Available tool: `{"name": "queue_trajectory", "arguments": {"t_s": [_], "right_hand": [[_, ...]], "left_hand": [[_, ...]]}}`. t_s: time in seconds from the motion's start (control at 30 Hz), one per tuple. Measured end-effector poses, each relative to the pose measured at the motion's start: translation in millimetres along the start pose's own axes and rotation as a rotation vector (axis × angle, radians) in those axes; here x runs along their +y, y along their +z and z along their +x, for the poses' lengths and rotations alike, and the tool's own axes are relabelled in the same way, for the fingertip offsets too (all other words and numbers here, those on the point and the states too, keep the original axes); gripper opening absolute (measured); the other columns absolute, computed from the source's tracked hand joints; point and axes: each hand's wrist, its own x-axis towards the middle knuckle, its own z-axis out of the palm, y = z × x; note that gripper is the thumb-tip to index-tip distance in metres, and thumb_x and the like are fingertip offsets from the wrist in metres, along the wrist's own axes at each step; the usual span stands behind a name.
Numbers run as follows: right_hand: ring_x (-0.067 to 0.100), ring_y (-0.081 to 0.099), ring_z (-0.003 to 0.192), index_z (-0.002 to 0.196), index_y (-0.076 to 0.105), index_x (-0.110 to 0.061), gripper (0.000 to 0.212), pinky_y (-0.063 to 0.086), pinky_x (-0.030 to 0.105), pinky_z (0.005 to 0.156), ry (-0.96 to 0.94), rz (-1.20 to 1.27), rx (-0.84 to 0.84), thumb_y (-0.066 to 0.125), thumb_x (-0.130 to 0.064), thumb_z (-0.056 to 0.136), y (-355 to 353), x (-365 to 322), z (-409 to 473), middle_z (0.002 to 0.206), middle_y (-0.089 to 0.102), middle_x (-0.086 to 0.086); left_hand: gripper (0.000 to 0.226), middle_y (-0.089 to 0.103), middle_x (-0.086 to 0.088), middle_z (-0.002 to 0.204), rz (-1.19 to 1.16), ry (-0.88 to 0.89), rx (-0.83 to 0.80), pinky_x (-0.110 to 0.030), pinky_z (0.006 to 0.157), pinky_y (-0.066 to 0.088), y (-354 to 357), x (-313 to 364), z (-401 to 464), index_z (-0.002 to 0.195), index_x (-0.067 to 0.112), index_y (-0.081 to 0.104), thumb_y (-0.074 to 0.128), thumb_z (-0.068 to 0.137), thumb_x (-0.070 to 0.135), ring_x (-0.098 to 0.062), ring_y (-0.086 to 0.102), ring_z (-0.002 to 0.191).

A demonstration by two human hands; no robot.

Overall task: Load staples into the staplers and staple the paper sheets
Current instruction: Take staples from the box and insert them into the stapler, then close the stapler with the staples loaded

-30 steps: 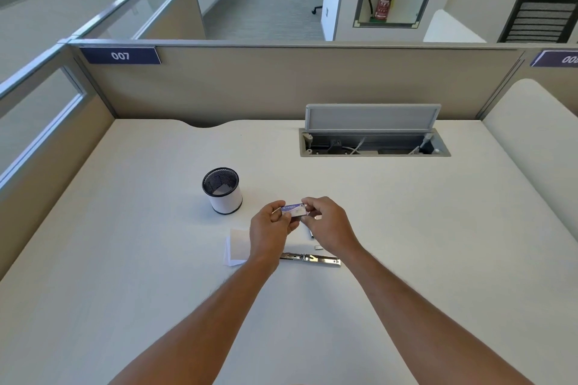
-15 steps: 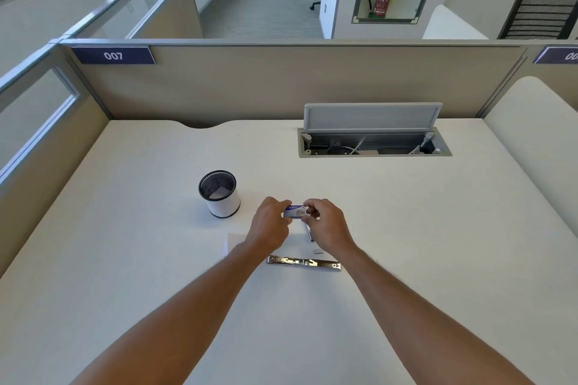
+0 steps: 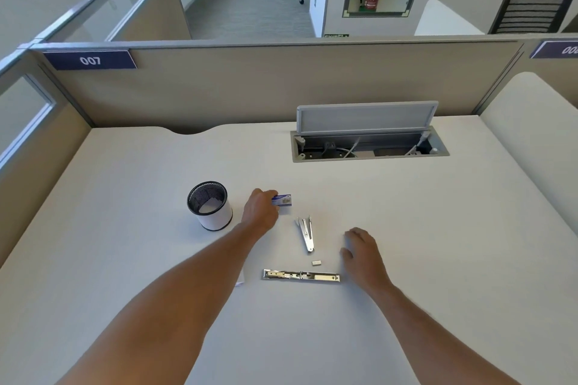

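Mesh pen cup (image 3: 210, 206) toward table (image 3: 438, 244) left edge, holding paper scraps. Left hand (image 3: 261, 212) fingers pinching staple box (image 3: 282, 200), set down mid-table, likely parked within reach. Half-open stapler (image 3: 305, 233) beside; staple strip (image 3: 316, 263) loose; flat-opened stapler (image 3: 301, 276) nearer front edge, magazine exposed for loading. Right hand (image 3: 362, 255) fingers relaxed, empty, resting on table. Paper sheets' corner (image 3: 240, 281) showing under left forearm.

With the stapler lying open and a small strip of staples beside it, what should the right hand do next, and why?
Probably the right hand should pick up the staple strip and lay it into the open stapler. This hand is free and nearest to it, while the left hand holds the staple box.
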Motion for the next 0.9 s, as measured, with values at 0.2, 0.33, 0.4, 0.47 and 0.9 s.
{"name": "queue_trajectory", "arguments": {"t_s": [0.2, 0.33, 0.4, 0.47, 0.9], "right_hand": [[0.028, 0.042, 0.136, 0.129, 0.060, -0.002, 0.039, 0.029, 0.027, 0.115, -0.051, -0.030, 0.008, 0.061, -0.004, 0.091, 11, 9, -3, 0.142, 0.049, 0.010], [0.028, 0.037, 0.140, 0.131, 0.058, -0.004, 0.038, 0.023, 0.024, 0.114, -0.071, -0.045, 0.001, 0.057, -0.005, 0.093, 12, 8, -4, 0.146, 0.044, 0.011], [0.027, 0.036, 0.140, 0.131, 0.058, -0.005, 0.037, 0.022, 0.022, 0.113, -0.077, -0.048, 0.005, 0.056, -0.005, 0.093, 13, 9, -5, 0.146, 0.044, 0.010], [0.027, 0.036, 0.139, 0.130, 0.058, -0.005, 0.037, 0.022, 0.022, 0.112, -0.078, -0.047, 0.005, 0.056, -0.005, 0.093, 13, 9, -5, 0.147, 0.043, 0.010], [0.023, 0.058, 0.098, 0.107, 0.070, -0.010, 0.023, 0.051, 0.032, 0.086, -0.565, -0.075, -0.015, 0.064, -0.020, 0.087, 30, -44, -40, 0.104, 0.065, 0.002]], "left_hand": [[0.040, 0.053, -0.014, 0.122, 0.028, -0.043, -0.022, -0.028, 0.078, 0.040, 12, 1, 14, 0.126, 0.018, 0.066, 0.048, 0.092, 0.005, -0.034, 0.058, 0.107], [0.034, 0.053, -0.015, 0.116, 0.040, -0.055, -0.026, -0.029, 0.071, 0.043, 17, -3, 17, 0.118, 0.016, 0.068, 0.047, 0.092, 0.007, -0.032, 0.058, 0.095], [0.036, 0.051, -0.015, 0.118, 0.054, -0.055, -0.030, -0.031, 0.074, 0.046, 17, -3, 16, 0.123, 0.016, 0.066, 0.047, 0.094, 0.008, -0.032, 0.057, 0.096], [0.041, 0.050, -0.016, 0.125, 0.064, -0.051, -0.041, -0.033, 0.083, 0.047, 16, -3, 14, 0.133, 0.016, 0.060, 0.048, 0.095, 0.010, -0.035, 0.058, 0.107], [0.044, 0.051, -0.012, 0.144, -0.111, -0.059, -0.024, -0.034, 0.106, 0.042, 27, -26, -43, 0.144, 0.012, 0.053, 0.052, 0.100, 0.018, -0.028, 0.055, 0.127]]}}
